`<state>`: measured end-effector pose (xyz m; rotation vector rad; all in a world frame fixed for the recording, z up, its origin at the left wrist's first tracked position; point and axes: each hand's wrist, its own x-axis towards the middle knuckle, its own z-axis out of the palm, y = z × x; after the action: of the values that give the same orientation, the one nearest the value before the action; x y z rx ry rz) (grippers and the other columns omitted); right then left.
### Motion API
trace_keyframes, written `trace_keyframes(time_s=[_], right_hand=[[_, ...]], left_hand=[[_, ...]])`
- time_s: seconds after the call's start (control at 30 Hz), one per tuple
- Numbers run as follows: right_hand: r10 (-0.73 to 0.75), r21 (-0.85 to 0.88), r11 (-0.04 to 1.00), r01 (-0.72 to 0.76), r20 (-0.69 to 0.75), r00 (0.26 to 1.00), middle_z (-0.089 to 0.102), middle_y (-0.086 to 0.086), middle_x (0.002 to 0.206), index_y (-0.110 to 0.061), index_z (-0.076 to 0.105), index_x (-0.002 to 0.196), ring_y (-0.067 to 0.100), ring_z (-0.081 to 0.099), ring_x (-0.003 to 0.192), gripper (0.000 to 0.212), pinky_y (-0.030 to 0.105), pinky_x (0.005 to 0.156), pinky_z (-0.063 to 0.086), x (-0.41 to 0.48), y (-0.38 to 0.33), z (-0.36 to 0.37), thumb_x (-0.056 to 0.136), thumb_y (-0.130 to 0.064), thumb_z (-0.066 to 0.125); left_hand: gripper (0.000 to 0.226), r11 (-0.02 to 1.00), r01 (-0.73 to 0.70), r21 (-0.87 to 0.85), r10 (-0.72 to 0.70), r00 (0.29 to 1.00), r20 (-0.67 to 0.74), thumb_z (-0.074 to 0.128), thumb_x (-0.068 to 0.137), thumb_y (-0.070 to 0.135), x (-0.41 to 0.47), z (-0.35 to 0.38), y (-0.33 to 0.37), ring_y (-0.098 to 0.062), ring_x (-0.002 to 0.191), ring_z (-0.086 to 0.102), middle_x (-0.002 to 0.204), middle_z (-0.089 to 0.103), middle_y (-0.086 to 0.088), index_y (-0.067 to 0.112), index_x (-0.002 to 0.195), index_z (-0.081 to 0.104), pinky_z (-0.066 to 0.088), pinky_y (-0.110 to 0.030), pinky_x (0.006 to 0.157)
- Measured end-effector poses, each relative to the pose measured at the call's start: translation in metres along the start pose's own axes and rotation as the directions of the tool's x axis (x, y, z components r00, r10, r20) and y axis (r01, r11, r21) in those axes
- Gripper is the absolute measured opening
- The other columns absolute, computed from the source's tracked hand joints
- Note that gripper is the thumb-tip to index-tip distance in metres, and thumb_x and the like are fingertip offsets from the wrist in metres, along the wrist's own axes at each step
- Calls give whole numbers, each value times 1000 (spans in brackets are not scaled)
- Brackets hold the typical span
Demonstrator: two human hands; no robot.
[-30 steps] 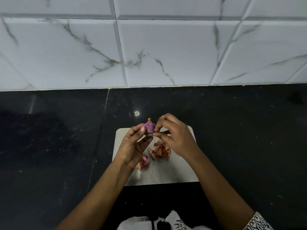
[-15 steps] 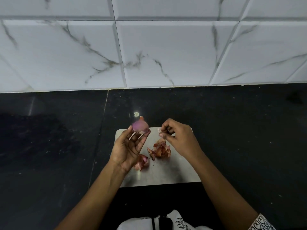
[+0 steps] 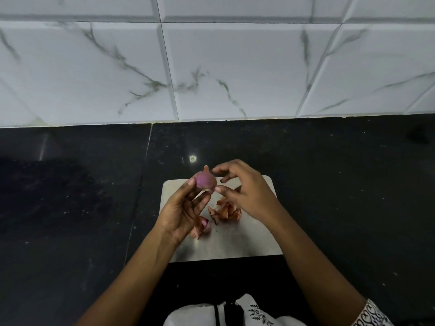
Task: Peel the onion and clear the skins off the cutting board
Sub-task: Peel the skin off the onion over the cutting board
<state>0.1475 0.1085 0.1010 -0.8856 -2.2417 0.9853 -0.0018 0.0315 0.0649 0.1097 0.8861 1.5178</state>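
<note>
The table (image 3: 70,208) is black polished stone with pale specks. A thin seam (image 3: 141,184) runs from the wall toward the person, just left of the board. A small glint (image 3: 193,158) of light sits on the stone just beyond the board's far edge. Behind the table rises a wall (image 3: 235,67) of large white tiles with grey marble veins and bevelled joints; it meets the stone in a straight line well beyond the board.

The board (image 3: 235,238) is pale grey with rounded corners and lies flat on the table, right of the seam. Skins (image 3: 226,210) lie on it in a brownish-pink heap near its middle, with a smaller clump nearer its left edge, partly behind the left wrist.

The left hand (image 3: 186,208) is turned palm up over the board's left half, and its thumb and fingertips grip the onion (image 3: 205,182), purple and peeled, which is held in the air above the board's far left corner. The right hand (image 3: 244,194) hovers over the board's far edge with fingers spread and loosely curved and holds nothing. Its thumb tip is at the onion's lower edge; whether it touches cannot be told.

Nearer than the board, a white garment (image 3: 235,311) with black print and a patterned sleeve (image 3: 372,314) show at the frame's bottom
</note>
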Motion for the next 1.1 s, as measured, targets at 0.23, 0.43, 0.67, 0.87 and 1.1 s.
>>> trace_keyframes(time_s=[0.23,0.43,0.67,0.87,1.1], right_hand=[[-150,-148,977,156,51,987,55,-6,103,-15,62,102,3,53,90,27,16,73,46,8,-3,3,78,-18,72],[-179,-110,977,181,28,984,50,-12,93,-12,62,85,-4,51,81,17,6,68,42,8,0,2,75,-16,75],[-185,-56,981,187,51,981,56,-8,85,-10,60,83,1,55,77,12,21,70,50,4,2,5,79,-12,71],[-79,5,997,79,47,996,58,-11,79,-14,59,86,8,59,78,15,25,68,54,-10,8,8,78,-8,71],[-67,53,996,72,-80,995,58,-2,108,-20,57,123,5,60,91,45,18,74,52,1,1,8,81,-14,70]], left_hand=[[37,998,-30,48,29,999,17,60,77,20,-1,2,1,-14,87,70,101,71,-10,7,111,65,58,-24,77],[38,999,-23,40,22,1000,21,62,79,22,-1,2,0,-16,94,68,109,69,-12,6,114,64,57,-23,78],[33,1000,1,3,-1,1000,31,59,78,24,1,1,-3,-15,87,70,107,70,-9,6,105,68,55,-24,79],[33,998,14,-68,-12,1000,25,56,83,28,0,2,-3,-17,87,71,107,69,-13,8,105,70,54,-23,79],[41,996,66,-53,-66,998,-12,59,78,32,-1,5,-6,-16,75,71,92,71,-11,6,109,64,55,-22,75]])
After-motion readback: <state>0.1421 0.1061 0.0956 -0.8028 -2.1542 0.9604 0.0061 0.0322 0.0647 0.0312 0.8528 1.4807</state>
